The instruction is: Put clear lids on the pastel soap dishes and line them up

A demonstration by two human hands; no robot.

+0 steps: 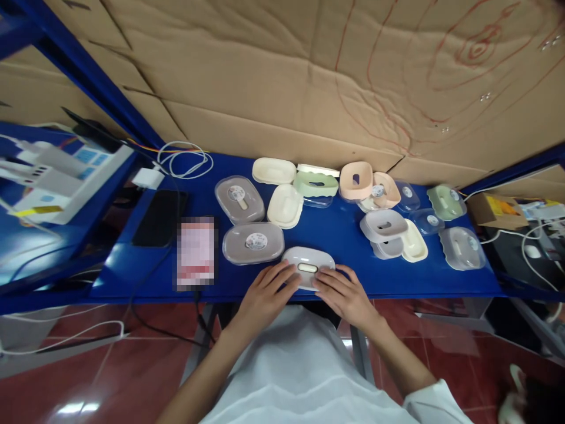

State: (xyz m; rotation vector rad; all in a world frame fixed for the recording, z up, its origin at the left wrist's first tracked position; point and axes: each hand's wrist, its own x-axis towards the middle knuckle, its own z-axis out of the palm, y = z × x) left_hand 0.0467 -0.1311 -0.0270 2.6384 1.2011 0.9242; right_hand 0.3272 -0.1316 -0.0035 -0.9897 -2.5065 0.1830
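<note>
At the table's front edge lies a grey soap box (312, 259) with a pale oval piece (308, 268) in the slot at its middle. My left hand (270, 290) grips its left end, fingers bent over the top. From the other side my right hand (345, 292) holds the right end, its fingertips close to the slot. The thumbs and the underside of the box are hidden. Just left of it sits a grey soap box with a clear lid and round sticker (253, 242), and behind that another lidded grey box (239, 200).
Cream trays (285, 206), a green holder (316, 184), peach holders (355, 181) and grey holders (384, 225) stand along the back and right. Clear lids (426, 221) lie further right. On the left are a black phone (159, 218), a blurred-out screen (196, 252) and a white cable (185, 159).
</note>
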